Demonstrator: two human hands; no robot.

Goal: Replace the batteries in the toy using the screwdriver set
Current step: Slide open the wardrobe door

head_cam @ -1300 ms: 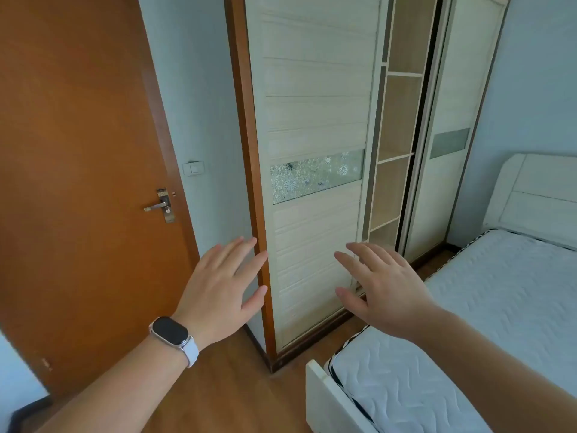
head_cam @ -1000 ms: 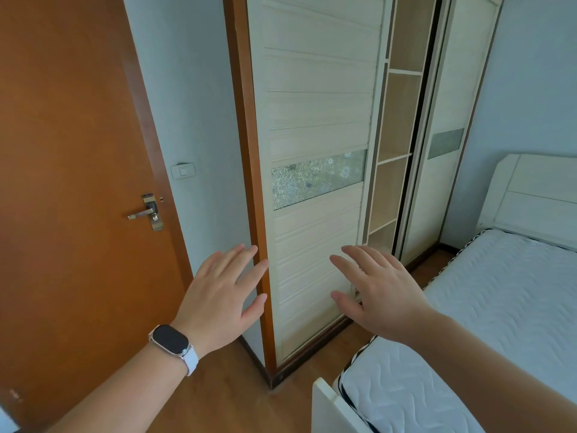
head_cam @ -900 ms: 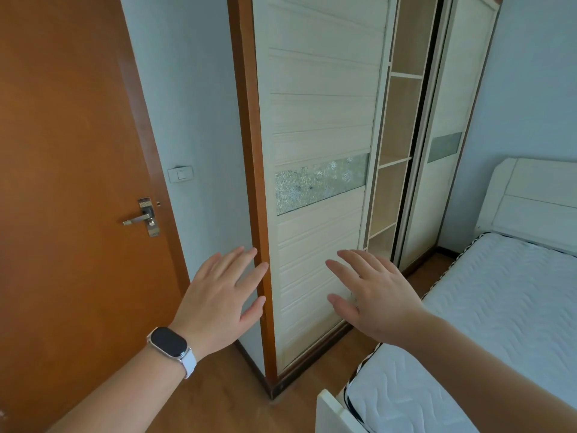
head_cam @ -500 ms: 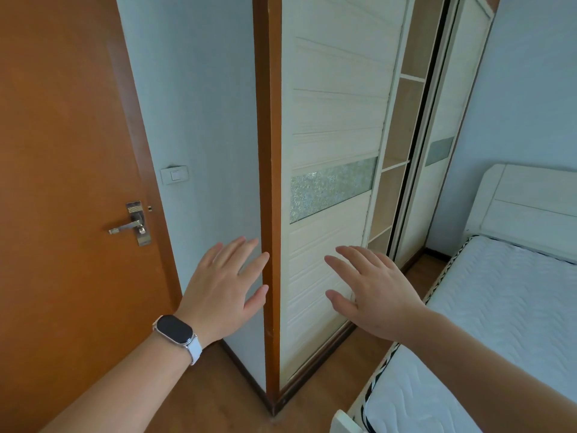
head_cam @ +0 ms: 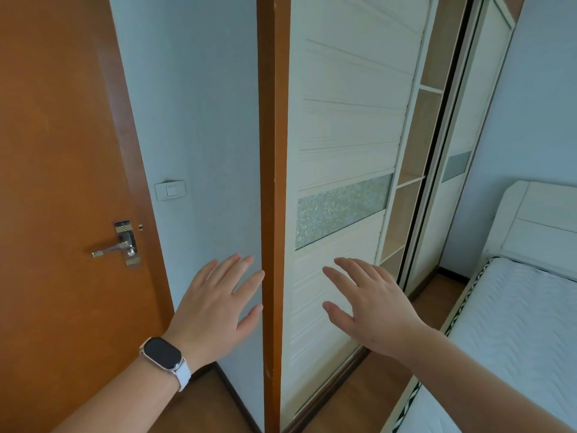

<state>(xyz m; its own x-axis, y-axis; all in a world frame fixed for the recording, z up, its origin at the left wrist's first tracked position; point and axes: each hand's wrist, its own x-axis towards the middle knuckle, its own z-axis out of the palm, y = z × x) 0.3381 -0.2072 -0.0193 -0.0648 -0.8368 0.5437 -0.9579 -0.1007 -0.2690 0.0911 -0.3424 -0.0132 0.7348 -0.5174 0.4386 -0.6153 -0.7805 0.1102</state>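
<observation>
Bedroom corner: orange door (head_cam: 62, 151), wardrobe (head_cam: 343, 120), bed (head_cam: 515, 323) cut off at the right edge. I see left hand (head_cam: 215, 307) and right hand (head_cam: 374, 310) spread flat, holding nothing; toy and screwdriver set are out of my view.

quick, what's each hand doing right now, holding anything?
Left hand: open, fingers straight, holding nothing.
Right hand: open, fingers spread, holding nothing.
</observation>
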